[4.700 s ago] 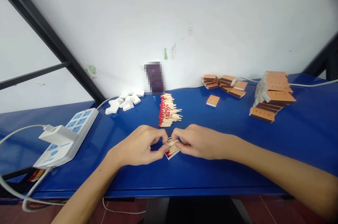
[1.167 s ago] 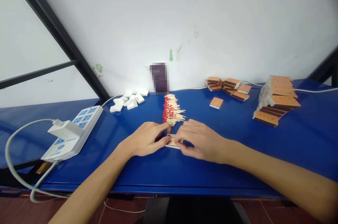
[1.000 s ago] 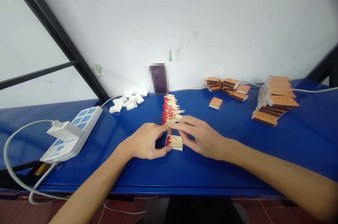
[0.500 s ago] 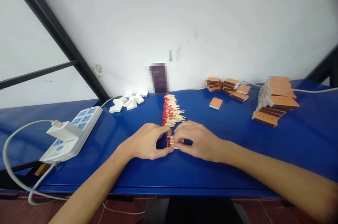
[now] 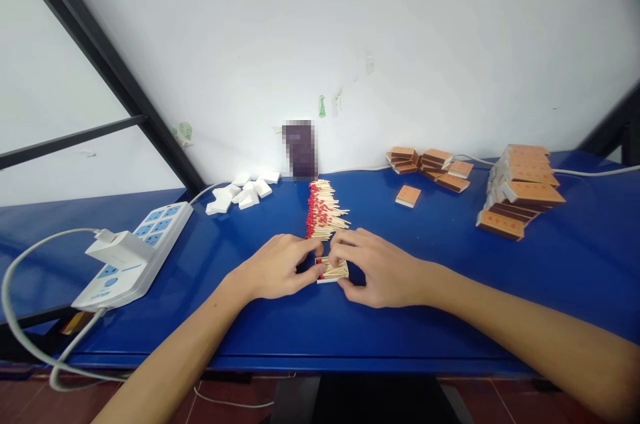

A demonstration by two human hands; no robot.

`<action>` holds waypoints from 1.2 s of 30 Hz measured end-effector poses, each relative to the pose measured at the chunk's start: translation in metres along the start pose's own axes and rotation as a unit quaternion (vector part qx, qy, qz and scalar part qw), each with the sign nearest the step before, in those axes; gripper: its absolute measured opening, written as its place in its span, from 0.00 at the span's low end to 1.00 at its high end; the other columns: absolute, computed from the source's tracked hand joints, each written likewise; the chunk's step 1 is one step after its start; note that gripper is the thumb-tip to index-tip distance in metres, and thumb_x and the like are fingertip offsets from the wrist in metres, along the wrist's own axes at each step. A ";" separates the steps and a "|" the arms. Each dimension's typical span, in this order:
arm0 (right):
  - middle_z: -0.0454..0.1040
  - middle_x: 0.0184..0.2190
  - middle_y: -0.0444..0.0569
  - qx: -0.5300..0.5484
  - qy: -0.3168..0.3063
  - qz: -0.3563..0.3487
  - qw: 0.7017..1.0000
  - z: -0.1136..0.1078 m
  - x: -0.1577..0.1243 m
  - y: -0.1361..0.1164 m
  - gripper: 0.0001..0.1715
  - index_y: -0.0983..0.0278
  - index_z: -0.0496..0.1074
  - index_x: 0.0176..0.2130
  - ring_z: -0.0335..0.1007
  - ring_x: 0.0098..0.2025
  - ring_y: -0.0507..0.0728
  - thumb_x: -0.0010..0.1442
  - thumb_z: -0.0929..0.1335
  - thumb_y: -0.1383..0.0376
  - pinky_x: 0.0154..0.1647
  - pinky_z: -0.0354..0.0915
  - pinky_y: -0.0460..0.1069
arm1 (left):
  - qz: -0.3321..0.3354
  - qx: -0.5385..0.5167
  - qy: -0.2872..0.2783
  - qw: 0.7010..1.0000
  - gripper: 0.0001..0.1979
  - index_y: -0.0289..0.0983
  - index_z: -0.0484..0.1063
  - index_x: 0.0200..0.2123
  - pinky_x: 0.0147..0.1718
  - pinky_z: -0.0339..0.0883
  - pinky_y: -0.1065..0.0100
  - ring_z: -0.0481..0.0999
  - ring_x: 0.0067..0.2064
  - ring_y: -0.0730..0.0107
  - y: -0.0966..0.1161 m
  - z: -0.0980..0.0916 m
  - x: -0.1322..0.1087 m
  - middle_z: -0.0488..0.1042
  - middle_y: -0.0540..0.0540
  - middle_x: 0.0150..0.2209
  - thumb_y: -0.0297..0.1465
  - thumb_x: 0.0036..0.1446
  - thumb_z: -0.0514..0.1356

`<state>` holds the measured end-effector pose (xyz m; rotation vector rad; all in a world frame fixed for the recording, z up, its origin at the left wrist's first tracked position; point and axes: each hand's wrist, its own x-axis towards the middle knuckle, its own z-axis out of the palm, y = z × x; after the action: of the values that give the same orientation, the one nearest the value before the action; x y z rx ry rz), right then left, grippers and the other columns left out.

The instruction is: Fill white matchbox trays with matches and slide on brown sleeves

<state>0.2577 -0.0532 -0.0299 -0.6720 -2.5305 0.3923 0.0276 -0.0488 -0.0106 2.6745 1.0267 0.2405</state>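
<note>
A small white matchbox tray (image 5: 327, 281) lies on the blue table between my two hands, filled with red-headed matches (image 5: 337, 270). My left hand (image 5: 281, 267) closes on its left end, with the thumb over the match heads and the index finger at the far side. At the right end, my right hand (image 5: 385, 269) grips the tray, thumb at the near corner and curled fingers at the far edge. Just beyond the hands spreads a pile of loose matches (image 5: 325, 211), heads to the left.
White trays (image 5: 243, 191) are heaped at back left. Orange-and-brown matchboxes (image 5: 434, 164) lie at back right, one matchbox (image 5: 408, 196) apart, beside a leaning stack of matchboxes (image 5: 527, 187). A power strip (image 5: 145, 257) with a plugged-in charger sits left. A pixelated dark object (image 5: 303, 151) stands by the wall.
My left thumb has moved from the tray's near edge onto the match heads. My right thumb and fingers have drawn apart to the tray's edges, uncovering more matches.
</note>
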 end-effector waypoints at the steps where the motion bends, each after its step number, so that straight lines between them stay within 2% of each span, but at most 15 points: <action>1: 0.71 0.42 0.49 0.002 -0.002 -0.002 1.000 0.001 0.000 0.000 0.08 0.63 0.69 0.39 0.68 0.42 0.56 0.55 0.68 0.70 0.45 0.62 0.51 | -0.001 -0.002 0.000 1.000 0.11 0.38 0.64 0.35 0.25 0.51 0.70 0.61 0.22 0.73 0.000 0.000 0.000 0.63 0.54 0.22 0.38 0.67 0.52; 6: 0.72 0.41 0.49 -0.023 -0.001 0.000 1.000 -0.002 0.002 -0.002 0.08 0.63 0.68 0.40 0.68 0.40 0.56 0.58 0.68 0.64 0.44 0.61 0.52 | -0.003 -0.007 0.005 1.000 0.12 0.38 0.66 0.38 0.27 0.55 0.69 0.64 0.25 0.71 0.001 -0.002 -0.001 0.65 0.53 0.24 0.39 0.68 0.50; 9: 0.72 0.37 0.50 -0.131 0.031 0.081 0.988 -0.013 0.006 0.004 0.07 0.64 0.68 0.38 0.67 0.36 0.57 0.61 0.64 0.63 0.39 0.59 0.52 | 0.009 -0.004 0.029 1.000 0.12 0.39 0.67 0.44 0.33 0.62 0.68 0.70 0.33 0.67 0.003 -0.003 -0.003 0.71 0.49 0.32 0.40 0.64 0.56; 12: 0.72 0.39 0.56 -0.277 0.065 0.225 0.932 -0.028 0.006 0.026 0.12 0.65 0.69 0.41 0.69 0.39 0.62 0.64 0.61 0.62 0.39 0.60 0.54 | 0.041 -0.014 0.049 0.998 0.15 0.39 0.68 0.48 0.44 0.66 0.64 0.72 0.44 0.62 0.006 -0.003 -0.003 0.73 0.45 0.44 0.38 0.59 0.61; 15: 0.68 0.50 0.63 -0.364 0.039 0.343 0.865 -0.041 -0.001 0.058 0.22 0.66 0.66 0.53 0.69 0.46 0.68 0.65 0.60 0.57 0.41 0.62 0.57 | 0.065 -0.023 0.051 0.996 0.13 0.38 0.71 0.47 0.45 0.68 0.64 0.74 0.44 0.62 0.006 -0.001 -0.003 0.74 0.44 0.44 0.34 0.59 0.60; 17: 0.63 0.57 0.65 -0.367 -0.007 0.396 0.842 -0.047 -0.008 0.076 0.26 0.64 0.64 0.57 0.67 0.51 0.73 0.65 0.60 0.53 0.43 0.62 0.61 | 0.068 -0.021 0.053 0.996 0.11 0.38 0.73 0.46 0.44 0.69 0.64 0.75 0.42 0.64 0.003 0.001 -0.003 0.75 0.44 0.42 0.33 0.61 0.58; 19: 0.63 0.56 0.64 -0.337 -0.051 0.427 0.837 -0.050 -0.014 0.087 0.26 0.64 0.66 0.54 0.67 0.51 0.72 0.67 0.57 0.50 0.43 0.63 0.61 | 0.071 -0.013 0.059 0.996 0.10 0.38 0.74 0.46 0.45 0.69 0.64 0.75 0.43 0.64 0.000 0.003 -0.003 0.76 0.45 0.43 0.33 0.63 0.57; 21: 0.63 0.54 0.64 -0.335 -0.069 0.410 0.845 -0.051 -0.015 0.088 0.22 0.65 0.66 0.52 0.69 0.49 0.71 0.68 0.56 0.55 0.43 0.62 0.60 | 0.073 0.002 0.065 0.995 0.11 0.39 0.75 0.46 0.48 0.69 0.63 0.75 0.46 0.64 -0.003 0.004 -0.002 0.76 0.45 0.46 0.34 0.65 0.56; 23: 0.64 0.51 0.62 -0.325 -0.077 0.354 0.874 -0.051 -0.012 0.078 0.16 0.66 0.65 0.50 0.70 0.44 0.66 0.67 0.56 0.63 0.40 0.62 0.57 | 0.071 0.021 0.068 0.995 0.12 0.40 0.76 0.48 0.49 0.69 0.63 0.75 0.48 0.63 -0.005 0.004 -0.002 0.76 0.45 0.48 0.35 0.66 0.55; 26: 0.66 0.46 0.56 -0.239 -0.054 0.243 0.939 -0.050 -0.005 0.049 0.13 0.65 0.62 0.47 0.68 0.37 0.60 0.61 0.60 0.68 0.36 0.61 0.53 | 0.066 0.038 0.066 0.995 0.13 0.40 0.76 0.49 0.49 0.69 0.62 0.75 0.49 0.62 -0.006 0.004 -0.002 0.76 0.44 0.50 0.35 0.67 0.54; 29: 0.65 0.43 0.51 -0.138 -0.060 0.133 0.980 -0.048 0.001 0.017 0.15 0.63 0.61 0.44 0.66 0.36 0.57 0.54 0.63 0.70 0.37 0.61 0.52 | 0.058 0.036 0.065 0.996 0.14 0.39 0.75 0.50 0.48 0.69 0.62 0.75 0.48 0.61 -0.005 0.004 -0.002 0.76 0.43 0.49 0.36 0.67 0.55; 32: 0.64 0.44 0.50 -0.037 -0.117 0.050 0.991 -0.041 0.001 -0.002 0.20 0.62 0.60 0.45 0.65 0.38 0.57 0.51 0.64 0.73 0.36 0.62 0.50 | 0.046 0.015 0.065 0.997 0.14 0.39 0.72 0.52 0.47 0.69 0.63 0.75 0.47 0.62 -0.004 0.003 -0.002 0.76 0.44 0.47 0.36 0.65 0.57; 36: 0.63 0.47 0.51 0.009 -0.130 0.048 0.990 -0.032 -0.001 -0.005 0.24 0.62 0.59 0.48 0.65 0.38 0.55 0.51 0.65 0.74 0.33 0.61 0.48 | 0.041 -0.017 0.066 0.997 0.14 0.41 0.71 0.52 0.47 0.68 0.65 0.75 0.47 0.64 -0.003 0.004 -0.001 0.76 0.47 0.47 0.34 0.64 0.58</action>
<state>0.2738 -0.0532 -0.0014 -0.7817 -2.7416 0.5686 0.0260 -0.0480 -0.0149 2.7037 0.9409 0.4520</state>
